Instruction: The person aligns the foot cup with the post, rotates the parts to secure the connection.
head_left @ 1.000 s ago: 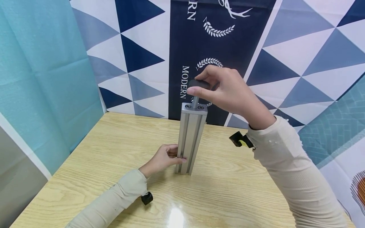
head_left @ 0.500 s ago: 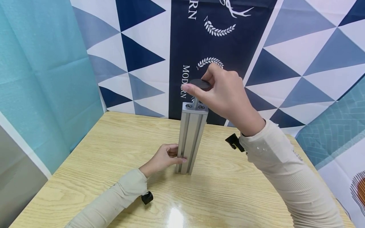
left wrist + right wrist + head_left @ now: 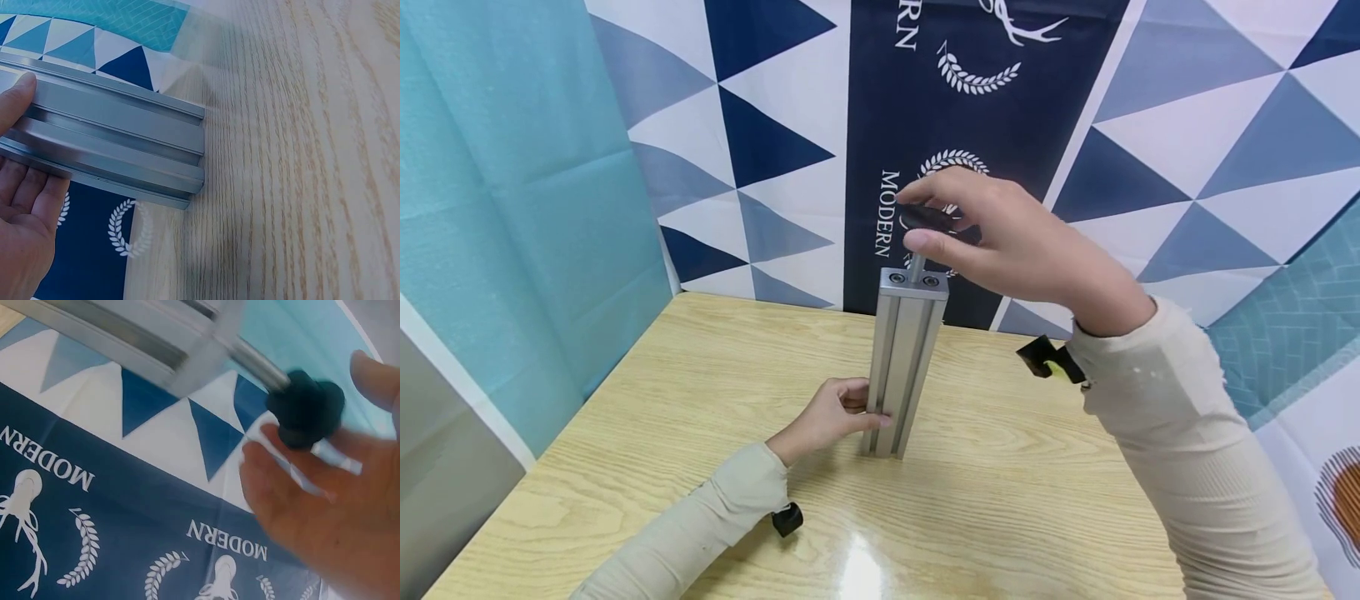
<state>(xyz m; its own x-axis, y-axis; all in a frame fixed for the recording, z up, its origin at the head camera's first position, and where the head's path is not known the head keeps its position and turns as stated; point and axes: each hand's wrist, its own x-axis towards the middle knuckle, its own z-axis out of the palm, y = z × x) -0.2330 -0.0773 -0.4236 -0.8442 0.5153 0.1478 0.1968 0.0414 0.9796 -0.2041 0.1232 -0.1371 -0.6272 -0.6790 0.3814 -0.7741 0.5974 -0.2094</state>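
An aluminium profile post stands upright on the wooden table. Two screws show in its end plate, and a thin metal rod rises between them to a black lobed knob. Low on the post, my left hand grips it, thumb on the near face and fingers behind; the left wrist view shows the grooved side. Around the knob my right hand is spread loosely. In the right wrist view the thumb is apart from the knob, with the fingers close beside it.
The wood-grain table reaches back to a patterned cloth close behind the post. A turquoise curtain hangs at the left. Each sleeve has a small black wrist camera, such as the right one.
My right hand turned about the knob, its thumb swinging out to the left and then back, with the wrist now farther right. The left hand and the post have stayed in place.
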